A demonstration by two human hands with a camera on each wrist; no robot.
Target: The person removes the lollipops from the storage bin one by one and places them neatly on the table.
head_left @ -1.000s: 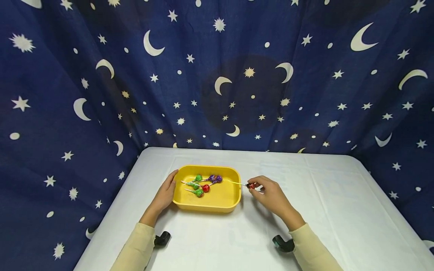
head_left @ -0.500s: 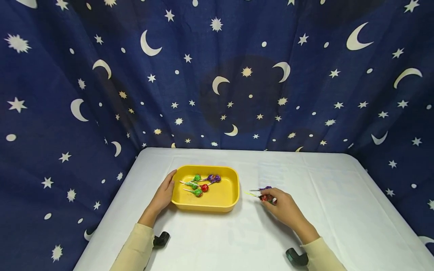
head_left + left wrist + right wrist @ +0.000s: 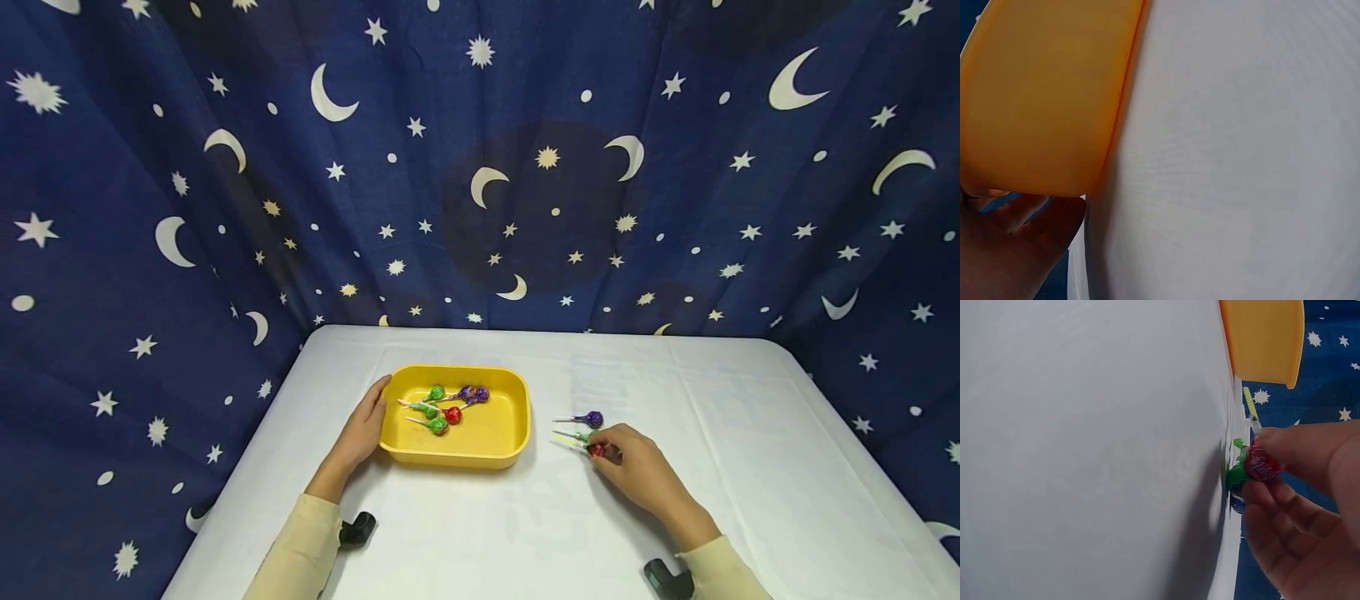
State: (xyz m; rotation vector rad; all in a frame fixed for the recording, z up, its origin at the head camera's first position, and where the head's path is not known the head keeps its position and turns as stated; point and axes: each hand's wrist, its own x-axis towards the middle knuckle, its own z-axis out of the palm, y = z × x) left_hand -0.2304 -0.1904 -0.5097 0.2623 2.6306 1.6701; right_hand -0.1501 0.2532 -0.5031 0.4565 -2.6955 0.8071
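My left hand (image 3: 365, 422) rests against the left end of a yellow tray (image 3: 517, 429), its fingers along the outer wall. In the left wrist view the fingers (image 3: 1063, 219) touch the end of the tray. My right hand (image 3: 641, 467) pinches a red lollipop (image 3: 597, 450) by its wrapped head, low over the table right of the tray. Its yellowish stick points left in the head view. Just behind it lie a green lollipop (image 3: 579, 436), partly hidden by the fingers, and a purple lollipop (image 3: 593, 419). The right wrist view shows the red wrapper (image 3: 1261, 464) between thumb and fingers.
Inside the tray lie several lollipops: green ones (image 3: 438, 426), a red one (image 3: 453, 415) and purple ones (image 3: 482, 394). A white cloth (image 3: 450, 533) covers the table. Behind hangs a dark blue curtain (image 3: 420, 192) with moons and stars.
My right hand has moved from the tray's right edge rightward and toward me, carrying the red lollipop. The purple and green lollipops beside it have come into view. The left hand stays at the tray.
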